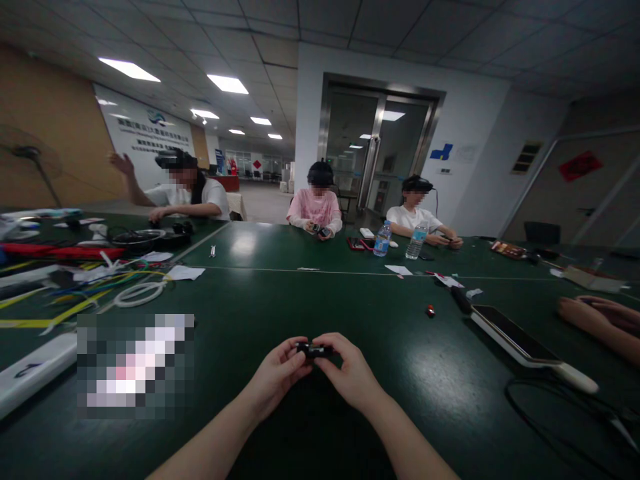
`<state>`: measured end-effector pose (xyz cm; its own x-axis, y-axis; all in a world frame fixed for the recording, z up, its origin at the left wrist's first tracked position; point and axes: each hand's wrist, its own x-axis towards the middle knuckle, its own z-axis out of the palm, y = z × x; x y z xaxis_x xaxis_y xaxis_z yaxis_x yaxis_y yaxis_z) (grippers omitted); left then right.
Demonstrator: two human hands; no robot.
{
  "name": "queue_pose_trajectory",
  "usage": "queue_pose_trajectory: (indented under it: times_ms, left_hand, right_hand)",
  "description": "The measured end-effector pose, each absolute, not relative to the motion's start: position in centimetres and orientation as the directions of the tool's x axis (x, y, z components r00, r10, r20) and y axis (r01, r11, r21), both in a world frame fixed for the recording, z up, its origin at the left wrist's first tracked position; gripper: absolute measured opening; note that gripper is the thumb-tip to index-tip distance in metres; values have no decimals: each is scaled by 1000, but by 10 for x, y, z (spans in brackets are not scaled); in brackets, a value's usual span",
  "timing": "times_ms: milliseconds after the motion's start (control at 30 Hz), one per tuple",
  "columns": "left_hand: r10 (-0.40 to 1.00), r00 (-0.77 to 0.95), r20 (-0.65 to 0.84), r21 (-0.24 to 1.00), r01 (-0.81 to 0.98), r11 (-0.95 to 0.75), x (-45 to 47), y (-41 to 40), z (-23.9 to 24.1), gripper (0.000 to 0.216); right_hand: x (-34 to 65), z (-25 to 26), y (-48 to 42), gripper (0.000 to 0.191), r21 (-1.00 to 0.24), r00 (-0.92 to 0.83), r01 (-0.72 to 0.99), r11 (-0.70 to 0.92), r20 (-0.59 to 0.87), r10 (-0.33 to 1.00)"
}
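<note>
Just above the dark green table (240, 313), my two hands meet around a small black object (314, 350) with shiny, light spots; its kind is too small to make out. My left hand (277, 373) pinches its left end between thumb and fingers. On the other end, the thumb and fingers of my right hand (350, 373) are closed. Parts of the object are hidden behind my fingertips.
Cables and a white coiled hose (140, 293) lie at the left, by a long white case (37, 373). A white device with a dark screen (515, 333) lies right, near a black cable (540, 427). Two bottles (383, 240) stand farther back. Several people sit around the table.
</note>
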<state>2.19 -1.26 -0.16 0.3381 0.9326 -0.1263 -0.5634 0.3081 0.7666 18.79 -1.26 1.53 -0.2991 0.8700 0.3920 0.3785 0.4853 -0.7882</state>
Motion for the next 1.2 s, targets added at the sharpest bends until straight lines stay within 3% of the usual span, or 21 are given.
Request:
queue_pose_trajectory:
  times_ms: [933, 1100, 1200]
  left_hand:
    - [940, 333, -68, 802, -542, 250, 21, -12, -3, 32]
    - [938, 342, -57, 809, -534, 243, 20, -12, -4, 38]
    - [939, 339, -56, 801, -547, 245, 20, -12, -4, 42]
  right_hand:
    - [188, 14, -12, 15, -814, -309, 338, 472, 378, 873]
    - [188, 14, -12, 30, -842, -276, 363, 399, 311, 909]
    - [188, 15, -13, 28, -826, -298, 358, 436, 342, 891]
